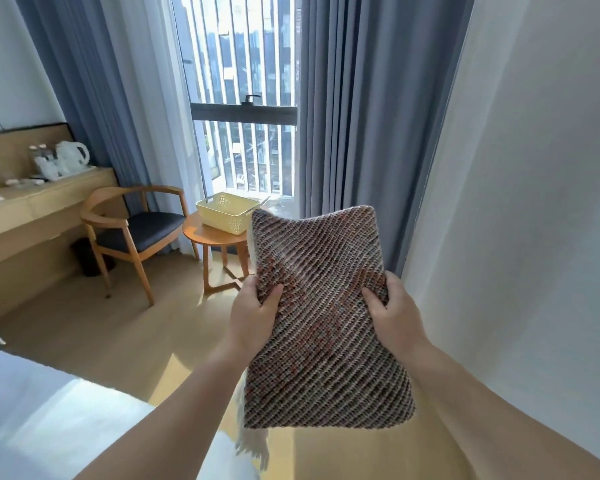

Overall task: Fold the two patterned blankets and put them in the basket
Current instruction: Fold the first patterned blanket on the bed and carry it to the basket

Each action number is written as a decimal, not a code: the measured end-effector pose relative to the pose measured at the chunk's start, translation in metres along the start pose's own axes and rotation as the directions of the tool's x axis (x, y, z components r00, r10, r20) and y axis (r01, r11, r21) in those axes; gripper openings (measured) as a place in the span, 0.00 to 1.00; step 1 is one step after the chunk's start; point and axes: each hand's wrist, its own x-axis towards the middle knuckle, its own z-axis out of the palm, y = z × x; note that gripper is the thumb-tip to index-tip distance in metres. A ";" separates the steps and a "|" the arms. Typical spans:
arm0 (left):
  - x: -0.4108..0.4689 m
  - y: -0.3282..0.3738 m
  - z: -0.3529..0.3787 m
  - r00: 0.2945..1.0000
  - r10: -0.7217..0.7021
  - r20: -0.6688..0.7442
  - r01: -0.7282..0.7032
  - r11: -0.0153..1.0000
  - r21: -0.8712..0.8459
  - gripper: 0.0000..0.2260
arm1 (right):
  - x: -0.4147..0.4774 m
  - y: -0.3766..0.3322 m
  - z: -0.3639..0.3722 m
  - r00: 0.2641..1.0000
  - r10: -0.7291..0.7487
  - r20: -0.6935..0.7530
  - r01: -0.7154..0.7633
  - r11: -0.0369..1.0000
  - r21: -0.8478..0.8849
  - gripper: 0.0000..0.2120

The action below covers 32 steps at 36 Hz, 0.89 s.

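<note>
Holding: the folded patterned blanket [326, 323] is up in the air between the left hand [253, 317] and the right hand [394, 313]; the fingers [252, 287] of both clamp its side edges, thumbs on top.
Blanket position: over the floor, well apart from the basket [227, 213] on the round worktop [201, 233] by the window.
Risk 1: the far end is unsupported; layers may slide open on the way, undoing the fold.
Risk 2: the fringe [253, 441] dangles under the near edge; likely to catch the basket rim.
Risk 3: the bundle looks about as long as the basket; may jam or overhang.
Second blanket: not in view.
</note>
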 end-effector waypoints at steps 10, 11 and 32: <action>0.161 -0.028 0.010 0.998 -0.003 0.065 0.007 0.998 -0.063 0.10 | 0.150 0.002 0.060 1.000 -0.002 0.016 0.002 1.000 0.023 0.13; 0.174 -0.031 0.011 0.997 -0.009 0.071 0.013 0.998 -0.063 0.10 | 0.164 0.004 0.065 1.000 -0.003 0.020 0.002 1.000 0.026 0.13; 0.455 -0.111 0.101 0.979 -0.160 -0.124 0.169 0.983 0.067 0.10 | 0.501 0.107 0.183 0.933 0.029 0.360 -0.063 0.995 0.084 0.20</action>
